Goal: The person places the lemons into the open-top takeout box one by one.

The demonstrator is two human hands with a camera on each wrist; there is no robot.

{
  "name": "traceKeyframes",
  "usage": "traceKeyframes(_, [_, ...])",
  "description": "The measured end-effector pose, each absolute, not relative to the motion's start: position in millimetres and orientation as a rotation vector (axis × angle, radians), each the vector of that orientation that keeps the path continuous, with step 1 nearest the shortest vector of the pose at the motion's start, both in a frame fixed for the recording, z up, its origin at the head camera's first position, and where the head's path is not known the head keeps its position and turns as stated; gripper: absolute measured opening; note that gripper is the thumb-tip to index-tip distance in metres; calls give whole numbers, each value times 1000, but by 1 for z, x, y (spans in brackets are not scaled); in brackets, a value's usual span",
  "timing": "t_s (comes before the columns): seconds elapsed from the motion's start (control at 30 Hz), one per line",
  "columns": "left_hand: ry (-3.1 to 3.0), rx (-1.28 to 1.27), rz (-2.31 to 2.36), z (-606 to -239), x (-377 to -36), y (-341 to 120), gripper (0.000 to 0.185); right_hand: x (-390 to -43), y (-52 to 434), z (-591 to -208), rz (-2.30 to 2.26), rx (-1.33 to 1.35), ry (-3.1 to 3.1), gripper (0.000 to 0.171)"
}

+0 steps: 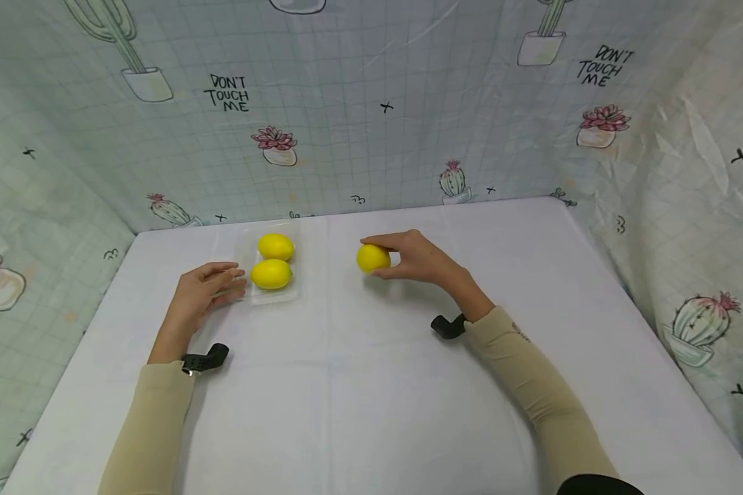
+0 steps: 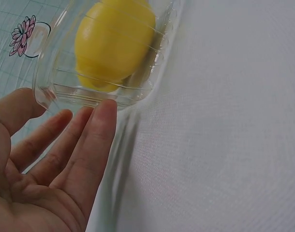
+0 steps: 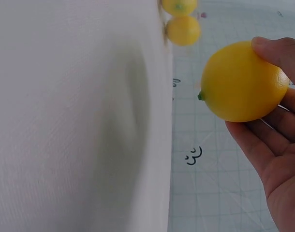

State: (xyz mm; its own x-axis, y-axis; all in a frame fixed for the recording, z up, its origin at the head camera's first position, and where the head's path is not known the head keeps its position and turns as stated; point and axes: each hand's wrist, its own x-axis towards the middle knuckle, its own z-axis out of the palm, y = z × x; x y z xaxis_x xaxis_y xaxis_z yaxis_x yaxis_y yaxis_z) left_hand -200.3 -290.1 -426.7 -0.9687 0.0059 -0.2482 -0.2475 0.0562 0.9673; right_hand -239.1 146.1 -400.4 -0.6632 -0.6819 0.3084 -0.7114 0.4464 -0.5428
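Two lemons in the tray, a third in hand
The right hand (image 1: 417, 258) grips a lemon (image 1: 373, 258) apart from the clear plastic tray (image 1: 243, 240), which already holds two lemons (image 1: 273, 261); the left hand (image 1: 203, 292), fingers straight, seems to touch the tray's edge.

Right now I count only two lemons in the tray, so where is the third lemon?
In the head view the third lemon sits in the right hand, above the white table, right of the clear tray that the left hand touches.

You are looking at a white tablecloth (image 1: 359, 385) covering the work surface. A pale gridded backdrop (image 1: 359, 124) is hanging behind and along both sides, showing potted cacti, pink succulents, small black crosses and the hand-lettered words "DON'T TOUCH ME" (image 1: 228, 93) twice.
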Motion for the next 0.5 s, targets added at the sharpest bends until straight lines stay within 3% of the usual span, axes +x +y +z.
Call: traceKeyframes(0.5, [2140,-257,2021,-427,-200,-291,65,-239,137,-397,1058,1264,-2621,57])
